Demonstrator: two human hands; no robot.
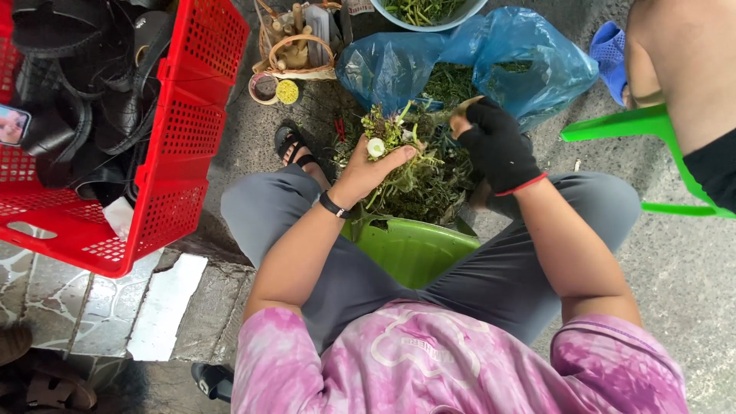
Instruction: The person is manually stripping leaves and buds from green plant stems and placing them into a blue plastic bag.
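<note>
The left hand is squeezing a bunch of green herbs over the green tub between the knees. The right hand, wearing a black glove, is closing its grip on a stem end beside the blue bag.

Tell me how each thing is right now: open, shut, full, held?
left hand: closed around a bunch of greens
right hand: in a black glove, curled, at the greens
blue plastic bag: open, greens inside
green basin: between the knees, greens piled over its far side
red crate: filled with black sandals
wicker basket: holds wooden pieces
</note>
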